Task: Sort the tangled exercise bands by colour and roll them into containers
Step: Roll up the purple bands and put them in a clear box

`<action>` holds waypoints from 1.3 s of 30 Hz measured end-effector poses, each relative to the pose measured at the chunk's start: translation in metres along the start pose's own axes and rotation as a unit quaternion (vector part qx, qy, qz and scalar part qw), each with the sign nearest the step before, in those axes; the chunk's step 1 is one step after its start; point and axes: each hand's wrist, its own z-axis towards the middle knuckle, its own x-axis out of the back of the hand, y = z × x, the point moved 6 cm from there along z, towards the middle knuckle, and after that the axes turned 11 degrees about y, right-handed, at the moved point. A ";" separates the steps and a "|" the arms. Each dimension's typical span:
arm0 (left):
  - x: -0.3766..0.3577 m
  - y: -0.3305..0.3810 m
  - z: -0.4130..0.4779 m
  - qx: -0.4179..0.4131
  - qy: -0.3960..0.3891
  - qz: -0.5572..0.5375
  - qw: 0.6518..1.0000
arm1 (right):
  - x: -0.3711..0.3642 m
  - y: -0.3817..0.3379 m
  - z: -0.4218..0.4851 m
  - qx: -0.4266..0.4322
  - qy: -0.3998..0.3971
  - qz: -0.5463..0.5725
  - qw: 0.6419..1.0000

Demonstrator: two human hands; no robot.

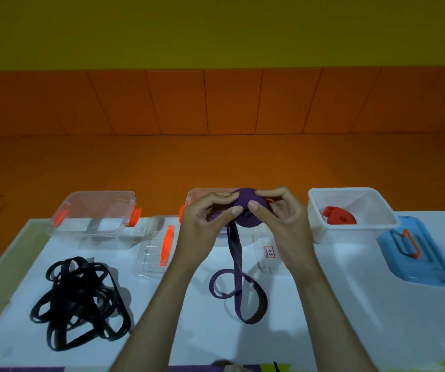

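Both hands hold a purple band (246,208) partly wound into a round roll, raised in front of the middle clear container (197,196). My left hand (205,221) pinches the roll from the left, and my right hand (283,213) grips it from the right. The loose purple tail (236,280) hangs down and loops on the white table (336,318). A tangle of black bands (79,302) lies at the left front. A rolled red band (339,216) sits inside the white container (320,226) at the right.
An empty clear container (95,202) with orange clips stands at the back left. A clear lid (154,251) with an orange handle lies between the clear boxes. Another clear lid (269,253) carries a small label. A blue lid (414,253) lies at the far right.
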 end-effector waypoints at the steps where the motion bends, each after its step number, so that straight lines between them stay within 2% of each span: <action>1: -0.001 0.003 -0.003 -0.006 0.000 0.000 1.000 | 0.001 0.000 -0.001 0.000 0.004 0.002 1.000; 6: -0.001 0.006 -0.015 -0.020 0.033 -0.011 0.999 | 0.001 -0.011 -0.006 0.032 0.050 -0.005 0.998; 8: 0.002 0.006 -0.016 -0.016 0.022 -0.009 1.000 | -0.001 -0.015 -0.009 0.037 0.057 -0.010 0.998; 12: 0.012 0.008 -0.013 0.023 -0.014 -0.023 0.999 | -0.003 -0.015 -0.014 0.042 0.026 -0.030 0.998; 14: 0.016 0.013 -0.013 0.013 -0.015 -0.020 1.000 | -0.004 -0.012 -0.018 0.035 0.012 -0.028 0.999; 16: 0.017 0.014 -0.017 -0.008 -0.012 -0.006 1.000 | -0.006 -0.012 -0.017 0.031 0.014 -0.029 0.999; 22: 0.026 0.005 -0.017 0.013 -0.040 -0.005 0.999 | -0.016 -0.014 -0.017 0.039 0.026 -0.027 0.999; 29: 0.031 0.013 -0.011 -0.001 0.049 -0.048 0.998 | -0.016 -0.004 -0.018 0.011 0.028 -0.011 1.000; 32: 0.035 0.010 -0.009 -0.004 0.076 -0.062 0.995 | -0.021 -0.005 -0.020 0.011 -0.005 -0.033 0.999; 35: 0.034 0.010 -0.008 -0.012 0.072 -0.051 0.996 | -0.027 -0.006 -0.015 0.026 -0.041 -0.066 0.997; 39: 0.033 0.006 -0.008 -0.005 0.041 -0.044 0.998 | -0.030 -0.005 -0.007 0.044 -0.001 -0.026 0.999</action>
